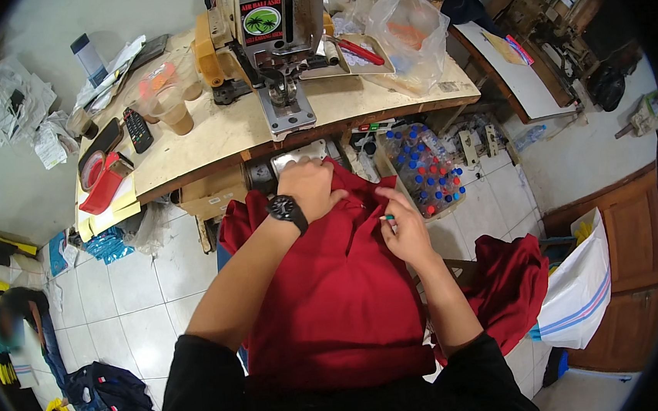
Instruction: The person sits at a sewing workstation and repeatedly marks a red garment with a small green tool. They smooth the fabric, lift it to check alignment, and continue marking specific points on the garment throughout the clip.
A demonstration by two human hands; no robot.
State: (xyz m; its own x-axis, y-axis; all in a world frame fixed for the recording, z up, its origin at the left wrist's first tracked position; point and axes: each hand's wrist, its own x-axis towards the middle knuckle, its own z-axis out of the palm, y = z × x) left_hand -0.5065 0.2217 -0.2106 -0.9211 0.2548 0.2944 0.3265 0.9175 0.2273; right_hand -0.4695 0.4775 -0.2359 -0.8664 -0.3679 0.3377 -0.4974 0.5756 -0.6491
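Note:
A red cloth garment [328, 298] lies spread over my lap, with its gathered upper edge toward the table. My left hand [308, 190], with a black watch on its wrist, is closed on the cloth near that upper edge. To its right, my right hand [402, 227] has its fingers bent, and the index fingertip touches the garment beside a fold or opening. A small green-and-white thing [389, 217] shows at the right fingers; its kind is unclear. Just beyond the hands stands a sewing or button machine [283, 62] on the worktable [216, 141].
Plastic cups [175, 117], a remote control [137, 130] and a red tape dispenser [107, 180] sit on the left of the table. A crate of capped bottles [423, 167] stands below it. More red cloth [509, 284] hangs at right beside a white sack [579, 286].

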